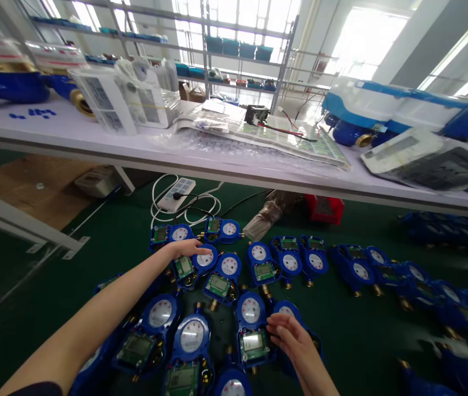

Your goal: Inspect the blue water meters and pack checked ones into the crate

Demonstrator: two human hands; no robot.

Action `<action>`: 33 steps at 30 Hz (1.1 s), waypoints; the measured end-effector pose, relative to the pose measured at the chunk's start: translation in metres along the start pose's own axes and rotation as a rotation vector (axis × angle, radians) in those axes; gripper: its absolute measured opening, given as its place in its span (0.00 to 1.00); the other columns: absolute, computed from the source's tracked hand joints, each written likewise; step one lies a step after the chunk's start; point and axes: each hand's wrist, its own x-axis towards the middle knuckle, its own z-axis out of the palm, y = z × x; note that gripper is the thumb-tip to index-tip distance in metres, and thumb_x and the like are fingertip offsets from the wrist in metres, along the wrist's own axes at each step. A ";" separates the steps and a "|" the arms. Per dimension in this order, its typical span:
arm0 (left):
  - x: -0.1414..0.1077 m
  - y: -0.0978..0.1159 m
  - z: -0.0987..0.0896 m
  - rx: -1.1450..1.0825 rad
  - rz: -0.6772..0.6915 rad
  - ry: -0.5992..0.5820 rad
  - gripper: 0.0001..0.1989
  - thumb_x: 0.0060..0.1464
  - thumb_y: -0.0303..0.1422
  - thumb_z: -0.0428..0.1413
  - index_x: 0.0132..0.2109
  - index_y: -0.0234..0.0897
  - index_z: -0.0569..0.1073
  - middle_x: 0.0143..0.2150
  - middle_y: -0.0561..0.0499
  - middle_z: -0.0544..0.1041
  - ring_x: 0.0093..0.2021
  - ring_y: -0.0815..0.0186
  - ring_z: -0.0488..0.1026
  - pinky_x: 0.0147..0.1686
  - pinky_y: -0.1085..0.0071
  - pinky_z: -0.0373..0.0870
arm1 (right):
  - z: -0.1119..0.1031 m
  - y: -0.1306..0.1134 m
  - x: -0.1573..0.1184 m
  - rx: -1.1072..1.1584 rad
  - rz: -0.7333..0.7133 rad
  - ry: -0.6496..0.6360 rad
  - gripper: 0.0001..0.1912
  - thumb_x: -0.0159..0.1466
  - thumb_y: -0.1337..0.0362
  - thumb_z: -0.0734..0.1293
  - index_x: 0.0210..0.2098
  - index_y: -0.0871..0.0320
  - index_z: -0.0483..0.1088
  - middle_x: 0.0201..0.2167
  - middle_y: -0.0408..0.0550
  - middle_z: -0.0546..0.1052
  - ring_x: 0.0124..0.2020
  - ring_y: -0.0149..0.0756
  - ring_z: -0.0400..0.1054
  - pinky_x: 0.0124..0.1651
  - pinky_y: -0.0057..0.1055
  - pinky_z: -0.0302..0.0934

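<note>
Blue water meters with white dials and green circuit boards cover the floor in front of me. My left hand (188,248) reaches out to the far rows, its fingers stretched over the top edge of a water meter (185,267); whether it presses on it I cannot tell. My right hand (294,342) is lower and nearer, fingers loosely bent and thumb apart, at the right edge of another water meter (251,311) with a lit-looking grey display. Behind that hand, a further meter (287,309) is partly hidden. Neither hand visibly holds anything.
A white bench (143,151) crosses ahead, bearing bagged parts, papers and a black part with wires (257,114). Under it are a power strip (177,194) with looped cables and a red bin (324,209). More meters (424,289) lie in rows to the right.
</note>
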 end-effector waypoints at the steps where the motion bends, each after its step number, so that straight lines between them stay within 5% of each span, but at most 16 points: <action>1: -0.004 0.001 -0.001 -0.002 0.002 -0.001 0.46 0.34 0.62 0.55 0.55 0.34 0.70 0.59 0.39 0.68 0.58 0.50 0.65 0.51 0.66 0.64 | 0.002 0.000 -0.001 -0.007 -0.003 -0.016 0.19 0.46 0.53 0.72 0.35 0.56 0.73 0.38 0.52 0.78 0.42 0.45 0.71 0.45 0.39 0.62; 7: -0.036 0.017 -0.017 -0.109 0.013 0.036 0.40 0.37 0.60 0.56 0.52 0.37 0.73 0.55 0.42 0.73 0.54 0.54 0.69 0.50 0.68 0.65 | 0.013 0.002 -0.006 -0.017 -0.024 -0.102 0.18 0.48 0.53 0.72 0.35 0.57 0.73 0.37 0.52 0.78 0.41 0.44 0.71 0.45 0.39 0.62; 11: -0.065 0.046 -0.026 -0.151 -0.020 0.081 0.40 0.34 0.58 0.59 0.50 0.35 0.74 0.50 0.43 0.77 0.48 0.56 0.74 0.43 0.71 0.70 | 0.006 -0.007 -0.016 -0.004 -0.053 -0.120 0.17 0.49 0.54 0.72 0.35 0.57 0.73 0.38 0.52 0.78 0.41 0.44 0.71 0.46 0.40 0.63; 15: -0.098 0.098 -0.027 -0.162 -0.023 -0.090 0.36 0.38 0.58 0.57 0.50 0.40 0.74 0.44 0.48 0.80 0.39 0.60 0.77 0.35 0.73 0.71 | -0.023 -0.030 -0.036 0.015 -0.109 -0.071 0.16 0.52 0.54 0.70 0.36 0.57 0.73 0.40 0.52 0.77 0.45 0.45 0.70 0.49 0.42 0.62; 19: -0.126 0.170 -0.004 0.017 0.082 -0.157 0.30 0.41 0.56 0.57 0.46 0.41 0.76 0.41 0.51 0.80 0.37 0.61 0.76 0.34 0.74 0.70 | -0.078 -0.054 -0.063 0.115 -0.196 -0.006 0.14 0.53 0.57 0.70 0.37 0.57 0.73 0.40 0.52 0.77 0.46 0.45 0.70 0.53 0.43 0.60; 25: -0.141 0.316 0.095 0.300 0.328 -0.349 0.30 0.44 0.54 0.56 0.50 0.40 0.75 0.44 0.50 0.79 0.43 0.58 0.74 0.39 0.72 0.69 | -0.192 -0.078 -0.116 0.271 -0.307 0.153 0.12 0.55 0.59 0.70 0.37 0.56 0.74 0.41 0.50 0.77 0.47 0.44 0.70 0.58 0.44 0.58; 30: -0.111 0.436 0.223 0.552 0.656 -0.645 0.31 0.46 0.51 0.57 0.54 0.40 0.72 0.51 0.49 0.76 0.47 0.61 0.73 0.44 0.74 0.67 | -0.282 -0.068 -0.157 0.329 -0.353 0.307 0.15 0.53 0.56 0.71 0.37 0.56 0.74 0.40 0.51 0.78 0.47 0.45 0.70 0.58 0.45 0.58; 33: -0.079 0.475 0.311 0.629 0.825 -0.891 0.30 0.43 0.48 0.61 0.51 0.38 0.74 0.48 0.49 0.78 0.46 0.60 0.73 0.45 0.73 0.67 | -0.325 -0.043 -0.173 0.334 -0.327 0.381 0.16 0.52 0.53 0.71 0.37 0.56 0.75 0.40 0.52 0.78 0.46 0.46 0.70 0.56 0.44 0.60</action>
